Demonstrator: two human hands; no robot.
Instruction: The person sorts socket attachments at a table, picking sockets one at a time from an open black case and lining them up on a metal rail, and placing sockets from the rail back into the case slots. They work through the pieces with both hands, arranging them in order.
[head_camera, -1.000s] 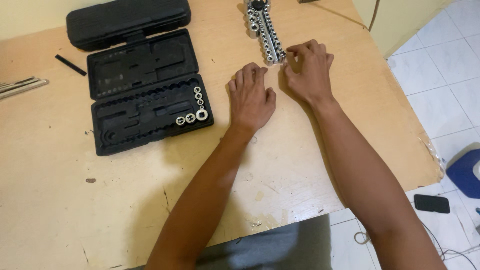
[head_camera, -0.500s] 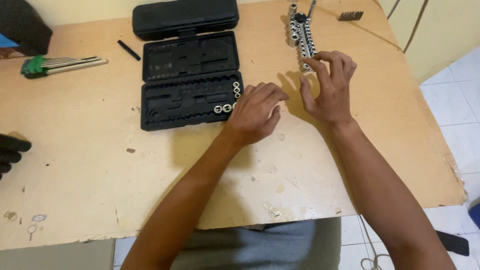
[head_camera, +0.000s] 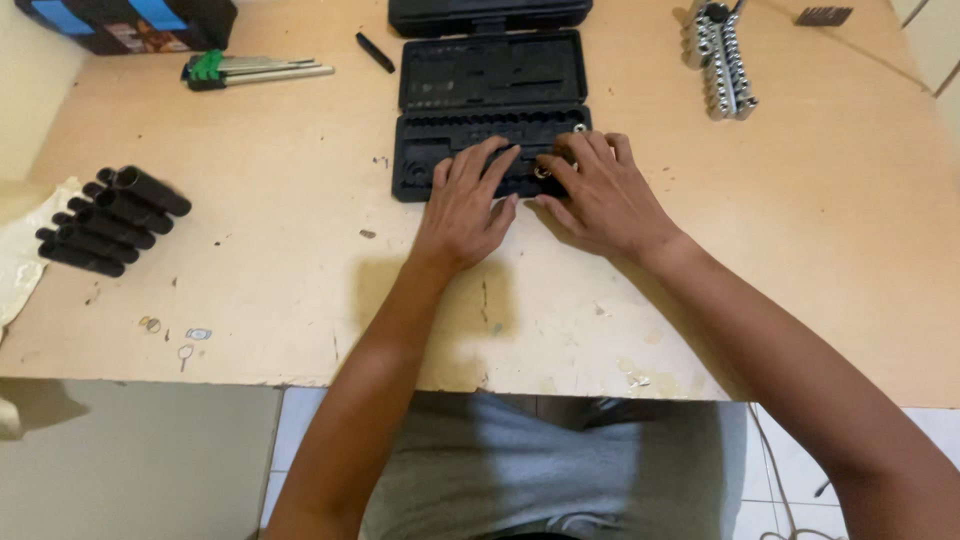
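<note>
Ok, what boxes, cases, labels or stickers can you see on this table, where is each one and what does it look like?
Box: far left corner of the table, dark with blue panels and a printed label.
Tool case: top middle, open, black plastic with moulded slots; left hand and right hand rest on its near edge.
Small stickers: near left edge of the table, tiny and pale.
No screens or signs show.

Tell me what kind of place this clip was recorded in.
Most likely a home workbench or hobby corner, not a factory. A worn wooden table holds an open black socket case, loose chrome sockets, black deep sockets and hex keys, and white floor tiles show below. Both hands rest on the case.
</note>
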